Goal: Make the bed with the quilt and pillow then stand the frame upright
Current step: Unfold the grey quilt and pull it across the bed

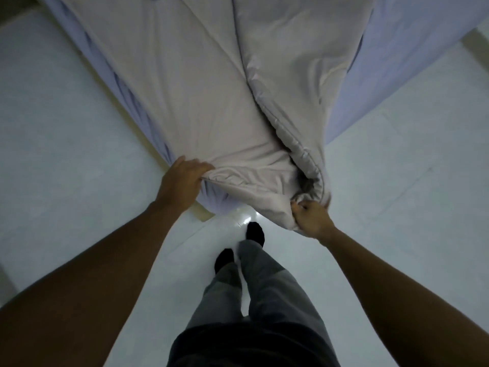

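no readable text, labels, brands or numbers anywhere i can see. checked the quilt (201,102) held in my hands, the bed sheet (412,49), the floor tiles (66,128) and my trousers (264,287): all plain, unmarked surfaces.

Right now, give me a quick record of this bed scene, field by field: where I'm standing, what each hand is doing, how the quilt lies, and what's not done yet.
viewpoint: standing at a corner of the bed, looking down
left hand: gripping the quilt's edge at the corner
right hand: fist closed on a bunched part of the quilt
quilt: beige, on the bed, right part folded over in a long ridge
sheet: pale lilac, showing on both sides of the quilt
floor: light tiles
pillow and frame: not in view
remaining: quilt not yet spread flat
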`<state>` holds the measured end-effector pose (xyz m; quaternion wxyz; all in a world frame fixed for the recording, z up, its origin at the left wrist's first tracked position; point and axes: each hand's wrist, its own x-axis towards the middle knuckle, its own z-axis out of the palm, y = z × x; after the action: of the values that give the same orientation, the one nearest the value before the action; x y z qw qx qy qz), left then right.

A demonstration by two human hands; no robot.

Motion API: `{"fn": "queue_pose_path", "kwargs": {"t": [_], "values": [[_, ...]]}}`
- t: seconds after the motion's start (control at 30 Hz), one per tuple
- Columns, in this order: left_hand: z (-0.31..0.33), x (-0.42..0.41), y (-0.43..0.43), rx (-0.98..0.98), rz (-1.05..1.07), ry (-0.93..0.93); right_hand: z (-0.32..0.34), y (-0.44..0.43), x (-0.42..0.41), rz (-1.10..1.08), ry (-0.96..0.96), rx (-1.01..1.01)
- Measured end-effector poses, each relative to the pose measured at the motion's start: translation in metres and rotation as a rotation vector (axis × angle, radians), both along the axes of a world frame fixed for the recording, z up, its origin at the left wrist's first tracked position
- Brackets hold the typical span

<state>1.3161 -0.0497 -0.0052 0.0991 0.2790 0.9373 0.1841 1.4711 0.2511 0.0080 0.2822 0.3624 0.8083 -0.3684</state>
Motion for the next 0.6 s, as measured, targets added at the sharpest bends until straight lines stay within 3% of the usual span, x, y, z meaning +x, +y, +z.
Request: {"fn": "queue_pose_path", "kwargs": {"t": [0.1,0.17,0.33,0.43,0.5,0.6], "values": [[-0.008,0.013,-0.016,-0.024,-0.018,0.005,-0.006,-0.03,0.023,-0.233,0.005,-0.092],[-0.007,0.023,-0.022,-0.048,-0.021,-0.043,-0.008,-0.042,0.029,-0.243,0.034,-0.111],[-0.001,0.049,-0.031,-0.08,0.001,-0.209,-0.01,-0.054,0.052,0.044,0.101,-0.073],[0.0,0.068,-0.027,-0.157,-0.001,-0.325,-0.01,-0.051,0.077,0.346,-0.122,-0.218],[0.003,0.079,-0.018,-0.224,-0.017,-0.39,-0.008,-0.045,0.094,0.336,-0.252,-0.283],[0.013,0.089,0.007,-0.269,-0.027,-0.449,-0.005,-0.024,0.111,0.275,-0.12,-0.249]]}}
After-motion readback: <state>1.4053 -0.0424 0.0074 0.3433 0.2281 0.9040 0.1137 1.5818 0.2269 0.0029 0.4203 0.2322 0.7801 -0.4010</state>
